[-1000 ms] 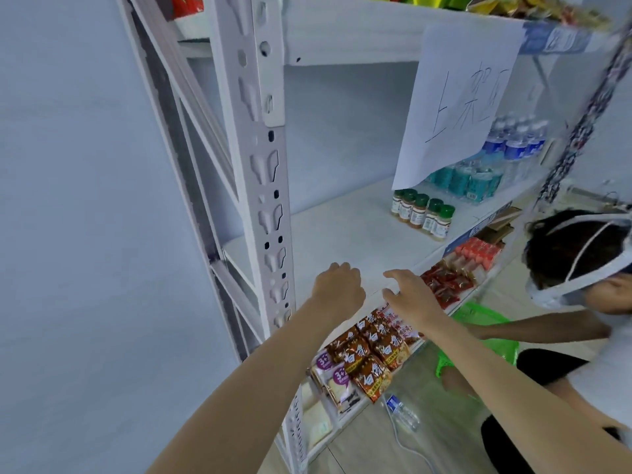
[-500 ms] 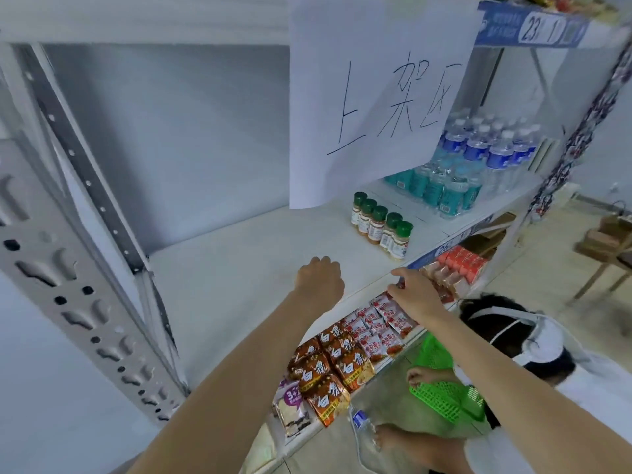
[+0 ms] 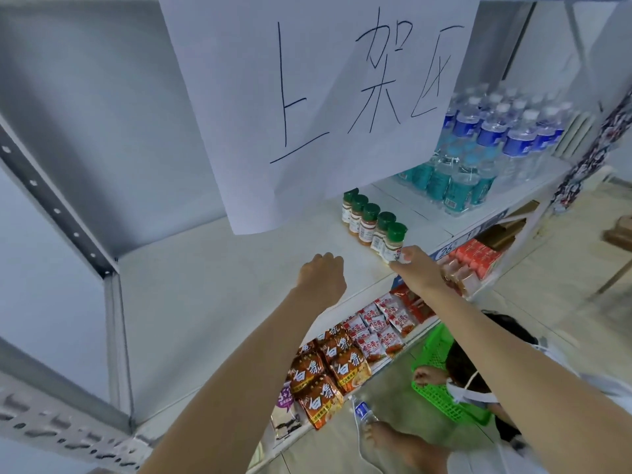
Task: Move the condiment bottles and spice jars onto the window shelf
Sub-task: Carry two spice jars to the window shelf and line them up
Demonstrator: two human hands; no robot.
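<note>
Nearest the camera, two bare forearms reach forward over a white metal shelf (image 3: 205,302). Below its front edge, a lower shelf carries orange and red snack packets (image 3: 328,371), and a second person crouches by a green plastic basket (image 3: 441,388) on the floor. The left hand (image 3: 323,280) hovers over the bare shelf with its fingers curled under into a loose fist, holding nothing that shows. The right hand (image 3: 419,270) reaches further along the front edge, its fingertips (image 3: 398,265) touching the base of the nearest spice jar (image 3: 393,242); whether they actually grip it cannot be told. That jar ends a row of five green-capped spice jars (image 3: 367,222) standing upright and running back across the shelf. Above them hangs a sheet of white paper (image 3: 318,97) with handwritten characters. Beyond, water bottles (image 3: 496,138) with teal and blue labels crowd the far end.
</note>
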